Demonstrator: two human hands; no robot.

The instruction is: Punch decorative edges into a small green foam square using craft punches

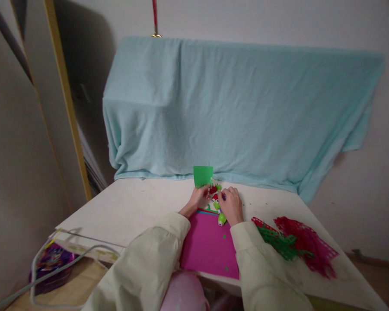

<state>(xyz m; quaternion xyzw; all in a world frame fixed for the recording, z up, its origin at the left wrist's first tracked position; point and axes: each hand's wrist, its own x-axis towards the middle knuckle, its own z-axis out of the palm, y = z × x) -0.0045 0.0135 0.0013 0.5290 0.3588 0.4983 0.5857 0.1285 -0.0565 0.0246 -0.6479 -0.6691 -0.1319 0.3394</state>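
My left hand (198, 198) pinches the lower edge of a small green paper sheet (202, 175) and holds it upright over the white table (139, 207). My right hand (232, 204) lies just to its right, fingers curled among several small craft punches (216, 193) in green, red and white; one green punch (221, 218) sticks out under the palm. Whether that hand grips a punch is hidden by the fingers. Below both hands lies a stack of magenta paper (209, 248) with a few green specks on it.
Punched scraps of green paper (277, 242) and magenta-red paper (307, 244) lie on the table at the right. A light blue towel (236, 112) covers something bulky at the back. A purple packet (52, 259) and cables sit at the lower left, beside a wooden frame (66, 99).
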